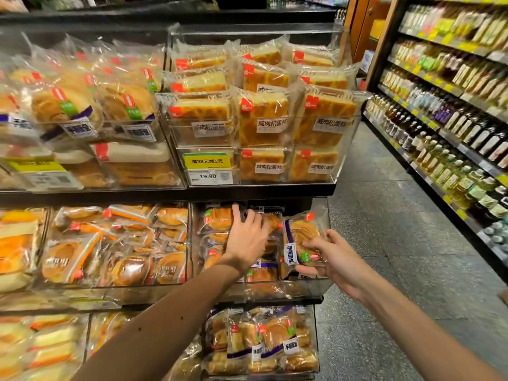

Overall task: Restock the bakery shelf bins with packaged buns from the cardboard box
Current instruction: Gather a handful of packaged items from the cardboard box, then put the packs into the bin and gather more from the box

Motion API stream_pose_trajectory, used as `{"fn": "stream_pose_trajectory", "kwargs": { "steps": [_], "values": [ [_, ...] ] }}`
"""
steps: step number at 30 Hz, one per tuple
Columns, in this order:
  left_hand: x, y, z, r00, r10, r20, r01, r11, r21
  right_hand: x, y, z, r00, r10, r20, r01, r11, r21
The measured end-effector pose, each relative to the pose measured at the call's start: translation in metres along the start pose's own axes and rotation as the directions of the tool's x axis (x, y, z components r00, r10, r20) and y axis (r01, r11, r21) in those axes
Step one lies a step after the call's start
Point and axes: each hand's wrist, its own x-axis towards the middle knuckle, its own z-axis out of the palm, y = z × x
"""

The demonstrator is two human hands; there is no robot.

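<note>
Supermarket aisle, middle clear bin (316, 287): left hand (247, 240) spread flat, pressing stock back; right hand (334, 258) gripping packaged bun (301, 237), which is risking snagging on crowded neighbours.

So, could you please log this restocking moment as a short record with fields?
setting: supermarket aisle, bakery shelves with clear plastic bins
left hand: open, fingers spread, pressing on packs in the middle-tier clear bin
right hand: holding an upright clear-wrapped bun pack with a purple label at that bin's right end
bin above: tiger-patterned cake slices in clear wrap
price tag: 19.90
cardboard box: not in view
</note>
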Motion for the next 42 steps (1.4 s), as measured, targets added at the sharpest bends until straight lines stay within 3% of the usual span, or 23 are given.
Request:
{"fn": "stream_pose_trajectory", "kwargs": {
  "steps": [4, 8, 11, 12, 14, 16, 17, 21, 24, 31, 35, 39, 42],
  "values": [
    [-0.007, -0.006, 0.001, 0.999, 0.037, -0.033, -0.037, 0.999, -0.001, 0.007, -0.001, 0.007, 0.999, -0.036, -0.037, 0.034, 0.998, -0.057],
    [-0.018, -0.013, 0.000, 0.994, 0.091, -0.055, -0.094, 0.994, -0.055, 0.012, -0.002, 0.011, 1.000, 0.022, -0.011, -0.021, 0.998, 0.063],
    [-0.031, -0.019, -0.003, 0.992, 0.030, -0.125, -0.072, 0.938, -0.340, 0.015, -0.006, 0.011, 0.995, 0.091, 0.044, -0.096, 0.986, 0.139],
    [-0.036, -0.022, -0.006, 0.991, -0.029, -0.129, -0.042, 0.854, -0.519, 0.016, -0.007, 0.011, 0.992, 0.107, 0.063, -0.115, 0.984, 0.135],
    [-0.050, -0.026, -0.018, 0.987, -0.156, -0.042, 0.047, 0.529, -0.848, 0.019, -0.009, 0.012, 0.989, 0.118, 0.087, -0.127, 0.986, 0.107],
    [-0.059, -0.028, -0.026, 0.984, -0.170, 0.055, 0.082, 0.156, -0.984, 0.023, -0.008, 0.015, 0.989, 0.113, 0.092, -0.120, 0.989, 0.081],
    [-0.063, -0.028, -0.026, 0.985, -0.162, 0.063, 0.072, 0.050, -0.996, 0.025, -0.007, 0.016, 0.989, 0.113, 0.094, -0.120, 0.990, 0.073],
    [-0.069, -0.026, -0.028, 0.984, -0.114, 0.135, 0.113, -0.182, -0.977, 0.031, -0.004, 0.025, 0.981, 0.148, 0.123, -0.154, 0.987, 0.047],
    [-0.072, -0.027, -0.032, 0.973, -0.180, 0.141, 0.088, -0.274, -0.958, 0.037, -0.011, 0.036, 0.980, 0.138, 0.145, -0.147, 0.987, 0.057],
    [-0.071, -0.040, -0.022, 0.918, -0.367, 0.150, 0.113, -0.119, -0.986, 0.056, -0.007, 0.062, 0.974, 0.076, 0.213, -0.104, 0.987, 0.122],
    [-0.074, -0.040, -0.011, 0.862, -0.495, 0.103, 0.181, 0.112, -0.977, 0.073, -0.001, 0.079, 0.999, -0.028, 0.037, 0.020, 0.976, 0.219],
    [-0.077, -0.034, 0.002, 0.812, -0.580, -0.065, 0.233, 0.425, -0.875, 0.084, 0.001, 0.097, 0.991, -0.127, -0.048, 0.132, 0.986, 0.101],
    [-0.079, -0.036, -0.004, 0.802, -0.595, -0.050, 0.283, 0.453, -0.846, 0.086, 0.002, 0.106, 0.976, -0.214, -0.044, 0.211, 0.975, -0.073]
  ]
}}
